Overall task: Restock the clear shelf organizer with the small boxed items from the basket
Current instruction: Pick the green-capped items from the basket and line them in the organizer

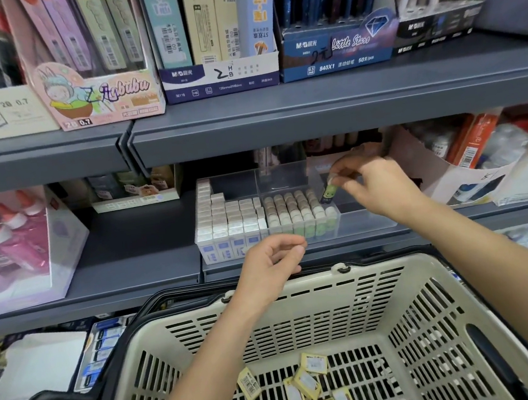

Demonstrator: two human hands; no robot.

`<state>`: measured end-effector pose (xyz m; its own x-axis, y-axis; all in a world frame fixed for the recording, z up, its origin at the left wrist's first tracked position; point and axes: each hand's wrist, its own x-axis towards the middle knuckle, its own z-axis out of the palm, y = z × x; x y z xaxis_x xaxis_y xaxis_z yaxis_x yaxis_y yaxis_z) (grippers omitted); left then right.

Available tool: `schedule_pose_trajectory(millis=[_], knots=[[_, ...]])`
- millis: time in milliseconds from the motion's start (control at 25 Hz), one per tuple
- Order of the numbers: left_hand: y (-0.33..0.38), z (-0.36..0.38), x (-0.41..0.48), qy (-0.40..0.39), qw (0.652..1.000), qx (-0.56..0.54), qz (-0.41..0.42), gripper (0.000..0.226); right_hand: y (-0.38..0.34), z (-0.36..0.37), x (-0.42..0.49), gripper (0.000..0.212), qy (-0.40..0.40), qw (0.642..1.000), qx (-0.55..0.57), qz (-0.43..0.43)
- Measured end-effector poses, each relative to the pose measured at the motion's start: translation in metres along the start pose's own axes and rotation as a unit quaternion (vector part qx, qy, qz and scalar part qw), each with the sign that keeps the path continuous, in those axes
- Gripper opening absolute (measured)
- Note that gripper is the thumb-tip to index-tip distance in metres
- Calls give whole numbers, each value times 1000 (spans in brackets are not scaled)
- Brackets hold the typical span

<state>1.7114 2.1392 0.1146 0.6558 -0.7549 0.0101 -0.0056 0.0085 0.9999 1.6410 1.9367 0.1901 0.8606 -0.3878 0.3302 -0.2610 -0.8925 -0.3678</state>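
Right hand (376,187) grip: thumb and fingertips pinch a small green box (329,192), roughly upright, low over the organizer (367,219), just right of the packed green rows (293,209). Can't tell which compartment. Left hand (270,265) grip released: fingers loosely curled, nothing in it, hovering by the organizer's front edge, above the basket (300,296) rim. Both forearms reach out over the basket. Organizer sits on a grey shelf (131,264); white boxes (228,217) fill its left side. Yellow boxes (313,383) lie loose on the basket floor. Stationery cartons (219,76) stand on the shelf above.
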Motion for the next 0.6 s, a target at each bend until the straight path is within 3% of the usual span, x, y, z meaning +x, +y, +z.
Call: schedule_pose_trajectory(millis=[440,600], knots=[[2,0,0,2,1000,4,0,18,-8,-8,3,15,-35,996,-65,-52],[2,0,0,3,1000,4,1,18,-7,-5,7,15,-76,996,-45,-15]])
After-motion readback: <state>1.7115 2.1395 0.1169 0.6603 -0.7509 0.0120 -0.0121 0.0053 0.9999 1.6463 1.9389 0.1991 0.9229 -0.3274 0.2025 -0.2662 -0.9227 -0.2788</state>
